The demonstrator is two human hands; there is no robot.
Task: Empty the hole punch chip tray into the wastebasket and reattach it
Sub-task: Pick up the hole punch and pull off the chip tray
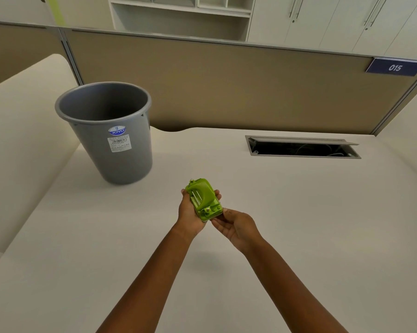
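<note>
Two bare hands hold a small lime-green plastic hole punch above a cream-coloured desk top, to the right of and nearer the camera than a round grey plastic wastebasket that stands upright on the same surface. The left hand cradles the punch from below, fingers wrapped around its sides so that fingertips show on its far edge. The right hand pinches the punch's near end, thumb and fingers closed on its lower edge; whether they grip the chip tray itself cannot be told, and the tray cannot be made out as a separate part. The wastebasket, well apart from the punch, carries a blue oval sticker and a white barcode label. Right of the wastebasket, a rectangular grey cable hatch lies open in the desk, before a tan fabric partition bearing a blue plate marked 015.
</note>
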